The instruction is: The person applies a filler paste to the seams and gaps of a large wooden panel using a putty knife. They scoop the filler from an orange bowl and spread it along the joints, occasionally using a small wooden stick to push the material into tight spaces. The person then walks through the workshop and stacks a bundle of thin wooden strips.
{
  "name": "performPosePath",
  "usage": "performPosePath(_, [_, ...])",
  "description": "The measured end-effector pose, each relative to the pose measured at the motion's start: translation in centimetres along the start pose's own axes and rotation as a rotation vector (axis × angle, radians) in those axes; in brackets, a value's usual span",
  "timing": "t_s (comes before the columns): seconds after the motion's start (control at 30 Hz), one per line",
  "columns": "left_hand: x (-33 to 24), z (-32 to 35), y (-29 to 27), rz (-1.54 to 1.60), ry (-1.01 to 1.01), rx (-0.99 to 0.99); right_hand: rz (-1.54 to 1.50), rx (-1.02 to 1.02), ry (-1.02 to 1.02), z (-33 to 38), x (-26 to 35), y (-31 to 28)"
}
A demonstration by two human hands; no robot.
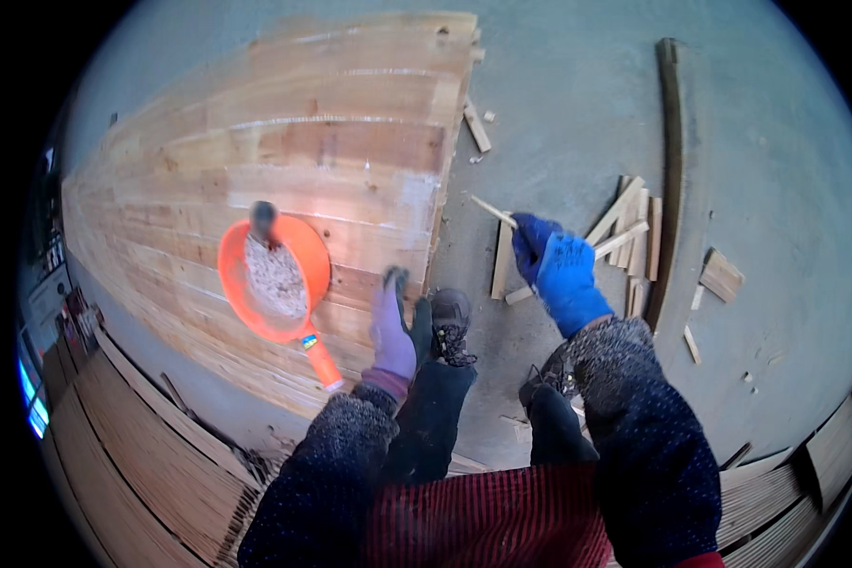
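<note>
My left hand (395, 331), in a purple glove with a dark palm, is held edge-on with its fingers stretched out over the near right corner of a large wooden panel (350, 151). It holds nothing. On my right hand (560, 275) is a blue glove, closed around a thin wooden stick (492, 210) that points up and left past the panel's edge. An orange scoop (321, 257) with a handle rests on the panel, left of my left hand. Pale, lumpy paste (275, 284) fills part of it, and a blurred dark-ended tool (263, 220) stands in it.
Loose wooden offcuts (630, 227) lie in a pile right of my right hand, beside a long dark beam (672, 170). Smaller scraps (721, 276) dot the grey floor (776, 189). Stacked boards (133, 454) line the lower left and lower right. My shoes (451, 322) stand beside the panel.
</note>
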State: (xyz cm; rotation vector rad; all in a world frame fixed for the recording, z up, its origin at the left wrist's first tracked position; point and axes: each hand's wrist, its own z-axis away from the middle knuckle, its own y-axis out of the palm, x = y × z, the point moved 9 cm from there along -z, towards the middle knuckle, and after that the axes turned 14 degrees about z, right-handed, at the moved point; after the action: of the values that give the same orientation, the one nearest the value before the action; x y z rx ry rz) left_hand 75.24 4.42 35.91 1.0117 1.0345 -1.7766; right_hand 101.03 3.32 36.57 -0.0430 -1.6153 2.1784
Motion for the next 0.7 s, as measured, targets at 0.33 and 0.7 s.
performPosePath(0.33, [4.1, -2.5, 0.5, -0.744, 0.064, -0.055, -0.009, 0.016, -0.167, -4.5, 2.0, 4.6])
performPosePath(0.7, [6.2, -2.2, 1.0, -0.812, 0.136, -0.076, -0.014, -0.018, -0.231, -5.6, 1.8, 4.8])
